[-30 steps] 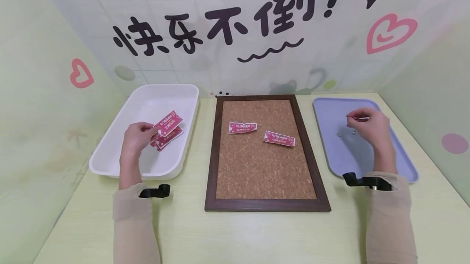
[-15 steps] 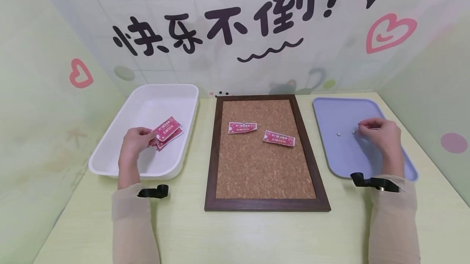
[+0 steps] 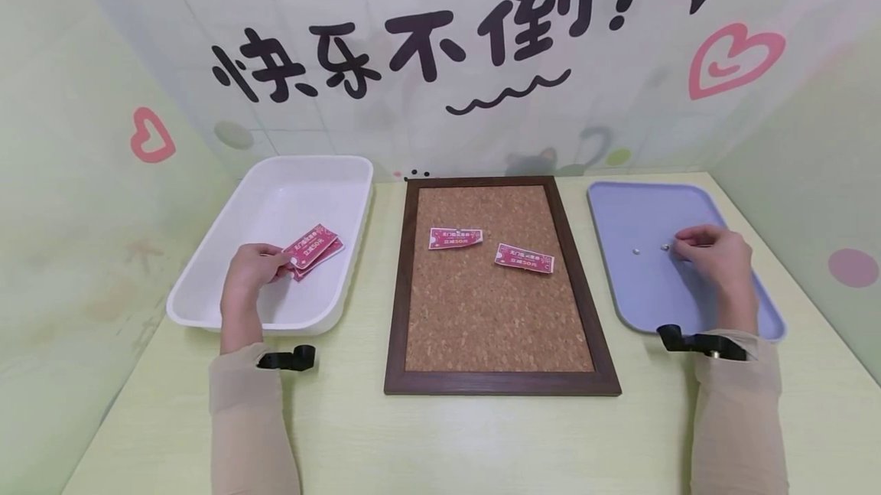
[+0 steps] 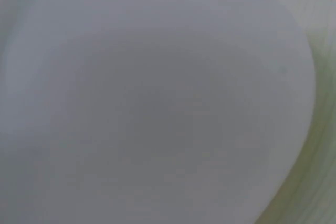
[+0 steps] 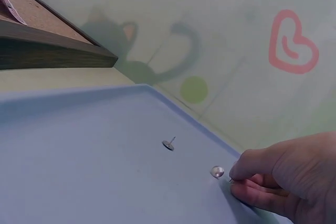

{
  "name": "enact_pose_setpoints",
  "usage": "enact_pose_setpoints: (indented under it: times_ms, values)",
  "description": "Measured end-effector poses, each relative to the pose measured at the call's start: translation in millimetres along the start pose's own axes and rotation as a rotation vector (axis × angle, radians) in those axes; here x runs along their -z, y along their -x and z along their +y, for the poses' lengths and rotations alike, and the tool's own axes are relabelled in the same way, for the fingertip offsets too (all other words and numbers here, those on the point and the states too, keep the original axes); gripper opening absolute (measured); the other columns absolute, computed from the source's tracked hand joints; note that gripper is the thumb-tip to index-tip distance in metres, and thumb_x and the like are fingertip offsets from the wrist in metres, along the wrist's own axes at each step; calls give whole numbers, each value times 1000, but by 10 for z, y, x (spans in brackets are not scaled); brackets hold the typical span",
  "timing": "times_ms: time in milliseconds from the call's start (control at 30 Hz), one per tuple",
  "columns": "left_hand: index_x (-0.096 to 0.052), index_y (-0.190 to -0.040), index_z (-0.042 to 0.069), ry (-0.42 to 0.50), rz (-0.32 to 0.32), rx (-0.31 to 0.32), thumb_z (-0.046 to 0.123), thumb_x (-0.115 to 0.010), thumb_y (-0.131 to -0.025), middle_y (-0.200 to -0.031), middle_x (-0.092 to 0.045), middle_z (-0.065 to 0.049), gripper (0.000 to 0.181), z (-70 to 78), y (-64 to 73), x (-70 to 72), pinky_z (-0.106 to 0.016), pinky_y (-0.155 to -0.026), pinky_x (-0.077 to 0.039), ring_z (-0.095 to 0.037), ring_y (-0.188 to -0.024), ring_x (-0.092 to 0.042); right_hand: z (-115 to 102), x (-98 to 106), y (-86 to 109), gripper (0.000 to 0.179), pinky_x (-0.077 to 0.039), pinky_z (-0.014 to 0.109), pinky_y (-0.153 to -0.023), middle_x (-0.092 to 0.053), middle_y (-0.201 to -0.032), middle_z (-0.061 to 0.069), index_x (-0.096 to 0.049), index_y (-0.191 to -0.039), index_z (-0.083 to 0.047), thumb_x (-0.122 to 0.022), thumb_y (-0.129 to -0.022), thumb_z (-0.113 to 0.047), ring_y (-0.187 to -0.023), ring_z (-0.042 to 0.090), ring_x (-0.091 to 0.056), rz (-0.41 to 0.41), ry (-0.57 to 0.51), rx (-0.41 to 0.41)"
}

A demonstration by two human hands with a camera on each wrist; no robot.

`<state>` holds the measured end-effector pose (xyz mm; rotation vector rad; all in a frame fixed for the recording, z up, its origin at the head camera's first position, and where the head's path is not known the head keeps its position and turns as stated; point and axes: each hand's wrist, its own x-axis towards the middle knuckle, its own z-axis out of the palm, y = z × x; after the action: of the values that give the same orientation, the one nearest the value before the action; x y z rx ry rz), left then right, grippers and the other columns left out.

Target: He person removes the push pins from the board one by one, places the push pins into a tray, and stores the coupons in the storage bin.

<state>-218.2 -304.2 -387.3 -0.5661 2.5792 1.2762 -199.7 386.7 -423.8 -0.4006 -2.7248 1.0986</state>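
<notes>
My left hand (image 3: 251,275) pinches a pink coupon (image 3: 311,245) by its near end, inside the white basin (image 3: 282,212). Under it is at least one more coupon; whether that one is gripped too I cannot tell. Over the blue tray (image 3: 643,212), my right hand (image 3: 719,254) has thumb and fingertips together. A thin metal pin point (image 5: 230,180) shows between them in the right wrist view, its head hidden. Close by the fingertips lies a silver thumbtack (image 5: 217,171), and farther off a second thumbtack (image 5: 168,145) with its point up.
Between basin and tray lies a cork board (image 3: 495,319) in a dark wooden frame. A left coupon (image 3: 456,238) and a right coupon (image 3: 525,258) are on its upper half. A printed wall sheet (image 3: 413,128) rises behind the table.
My right hand has moved to the right and come down beside the nearer thumbtack. My left hand has lowered slightly, bringing its coupon down into the basin.
</notes>
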Motion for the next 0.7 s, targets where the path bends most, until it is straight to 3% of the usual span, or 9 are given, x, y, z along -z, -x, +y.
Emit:
enact_pose_setpoints:
  times_ms: [433,700]
  values:
    - [-52,-133,-12,-37,-15,24,21,-57,-103,-94,-69,-11,45,3,38,7,-34,-79,-47,-17,-81,-60,15,-15,-4,35,-41,16,-60,-54,-71,-30,-68,-115,5,-69,-94,-23,-65,-9,-50,-13,27,15]
    - [-55,-130,-13,-47,-27,-16,18,-56,-102,-90,-68,-8,42,-26,30,10,-29,-75,-49,-15,-80,-60,31,6,1,37,-40,17,-60,-54,-73,-32,-68,-115,6,-69,-96,-26,-64,-11,-50,-26,38,32]
